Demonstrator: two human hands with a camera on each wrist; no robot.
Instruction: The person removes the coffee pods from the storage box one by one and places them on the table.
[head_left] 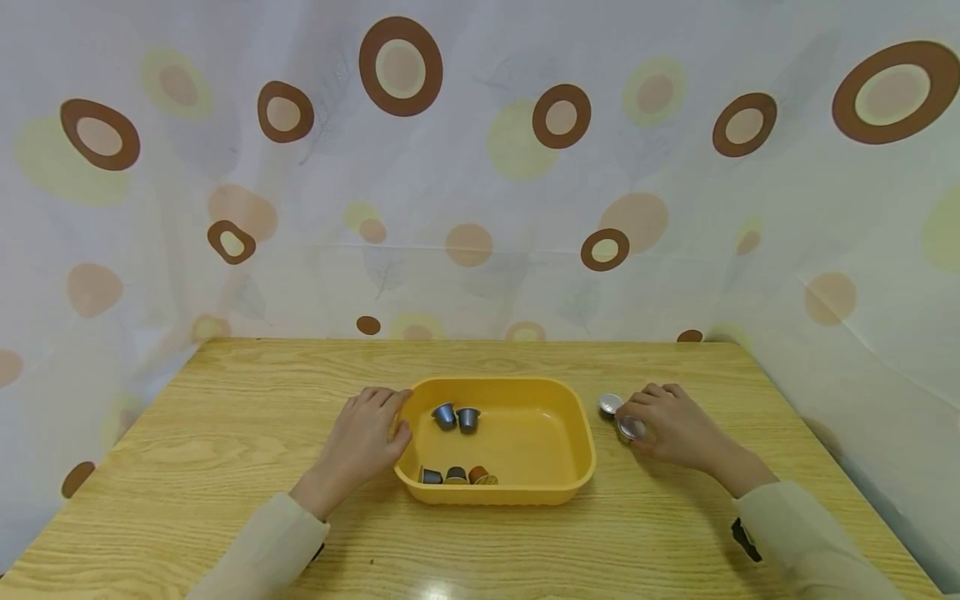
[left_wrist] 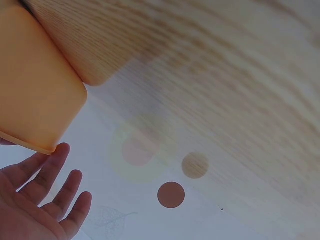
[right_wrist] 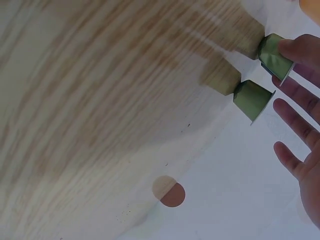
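Observation:
A yellow plastic tray stands on the wooden table with several coffee capsules in it. At its left rim is my left hand, fingers loosely extended. In the left wrist view, fingertips touch the tray's rim. To the right of the tray, my right hand pinches a green coffee capsule between thumb and forefinger. A second green capsule stands right beside it, lid up, its silver lid showing in the head view. The right hand's other fingers are spread.
Two blue-grey capsules lie near the tray's far left. Along its near wall sit a dark capsule, an orange-brown capsule and a grey one. A patterned cloth rises behind the table.

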